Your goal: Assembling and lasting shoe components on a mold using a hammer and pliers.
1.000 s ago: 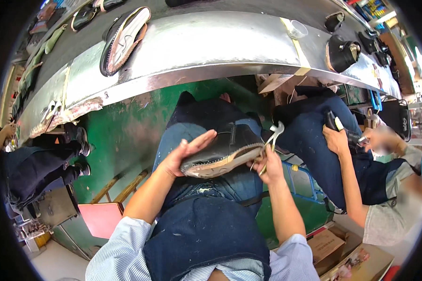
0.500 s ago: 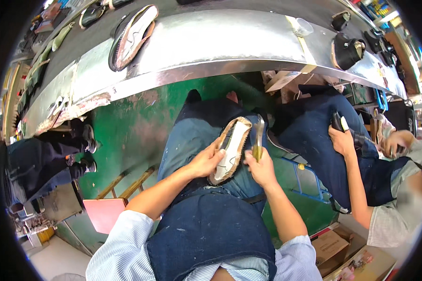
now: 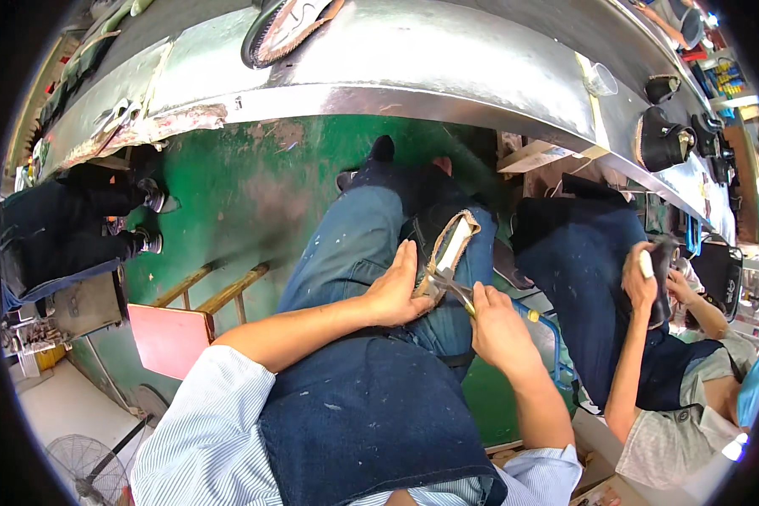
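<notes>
A shoe (image 3: 452, 250) with a light sole side up and a rough, stitched-looking tan edge lies tilted across my thighs. My left hand (image 3: 394, 293) holds its near left side, fingers stretched along the shoe and the thumb low. In my right hand (image 3: 504, 331) is a pair of pincers (image 3: 457, 291) with a metal head and a yellowish handle. The pincers' metal end meets the near end of the shoe, close to my left fingertips. Exactly what the jaws grip is too small to tell.
Ahead stands a metal-edged bench (image 3: 329, 97) bearing another shoe (image 3: 291, 32) and several black shoes (image 3: 662, 139). A co-worker (image 3: 649, 337) sits at right, handling a dark shoe. A pink-topped stool (image 3: 169, 339) is at left; a fan (image 3: 84, 468) stands lower left.
My right hand has turned the pincers from upright to lying leftward, onto the shoe's near end. My left hand slid right with the shoe. The view shifted slightly.
</notes>
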`<control>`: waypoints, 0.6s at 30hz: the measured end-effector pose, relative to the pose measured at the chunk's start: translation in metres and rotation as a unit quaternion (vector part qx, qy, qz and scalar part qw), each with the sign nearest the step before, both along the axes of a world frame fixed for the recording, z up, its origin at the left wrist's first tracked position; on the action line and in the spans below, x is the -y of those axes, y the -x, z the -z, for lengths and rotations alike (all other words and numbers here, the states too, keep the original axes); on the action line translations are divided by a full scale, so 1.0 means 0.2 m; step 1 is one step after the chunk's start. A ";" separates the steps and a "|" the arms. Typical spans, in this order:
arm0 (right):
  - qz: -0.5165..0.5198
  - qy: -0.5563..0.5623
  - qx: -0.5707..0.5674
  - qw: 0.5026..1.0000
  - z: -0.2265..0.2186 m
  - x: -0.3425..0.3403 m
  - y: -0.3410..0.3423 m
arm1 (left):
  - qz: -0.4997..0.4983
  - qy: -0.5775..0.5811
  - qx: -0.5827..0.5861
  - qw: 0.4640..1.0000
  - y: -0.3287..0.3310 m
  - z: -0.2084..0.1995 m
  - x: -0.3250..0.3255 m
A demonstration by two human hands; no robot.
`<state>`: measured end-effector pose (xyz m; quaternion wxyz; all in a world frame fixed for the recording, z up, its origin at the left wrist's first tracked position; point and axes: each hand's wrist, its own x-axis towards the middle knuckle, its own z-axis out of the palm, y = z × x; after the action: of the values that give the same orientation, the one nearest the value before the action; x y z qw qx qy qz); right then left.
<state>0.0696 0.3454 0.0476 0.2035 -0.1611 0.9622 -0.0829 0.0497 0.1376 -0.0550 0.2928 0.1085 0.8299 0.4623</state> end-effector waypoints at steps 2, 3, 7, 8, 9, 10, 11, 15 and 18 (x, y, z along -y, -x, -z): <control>-0.013 -0.024 0.081 0.996 -0.06 0.02 0.10 | 0.016 0.011 -0.015 1.000 0.00 0.03 0.00; -0.018 -0.068 0.173 0.982 -0.08 0.02 0.15 | -0.004 -0.012 0.012 1.000 0.00 0.04 0.00; -0.062 0.011 0.234 0.970 -0.05 0.04 0.19 | -0.252 -0.272 0.259 0.892 0.03 0.11 -0.02; -0.051 0.033 0.227 0.972 -0.01 0.04 0.17 | -0.286 -0.256 0.243 0.891 0.03 0.11 -0.03; -0.046 0.019 0.242 0.969 0.04 0.06 0.13 | -0.322 -0.188 0.197 0.907 0.03 0.11 -0.06; 0.018 0.072 0.218 0.973 0.10 0.07 0.08 | -0.344 -0.167 0.172 0.908 0.04 0.10 -0.06; 0.083 0.118 0.187 0.972 0.16 0.09 0.03 | -0.353 -0.143 0.154 0.912 0.06 0.09 -0.07; 0.182 0.185 0.031 0.965 0.32 0.21 -0.17 | -0.325 0.029 0.099 0.940 0.06 0.04 -0.09; 0.174 0.186 0.012 0.967 0.28 0.20 -0.19 | -0.276 0.013 -0.011 0.961 0.06 0.04 -0.09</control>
<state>0.1074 0.3045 -0.0092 0.1639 -0.0253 0.9404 -0.2968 0.0377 0.1550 -0.0638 0.1462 -0.1235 0.8368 0.5131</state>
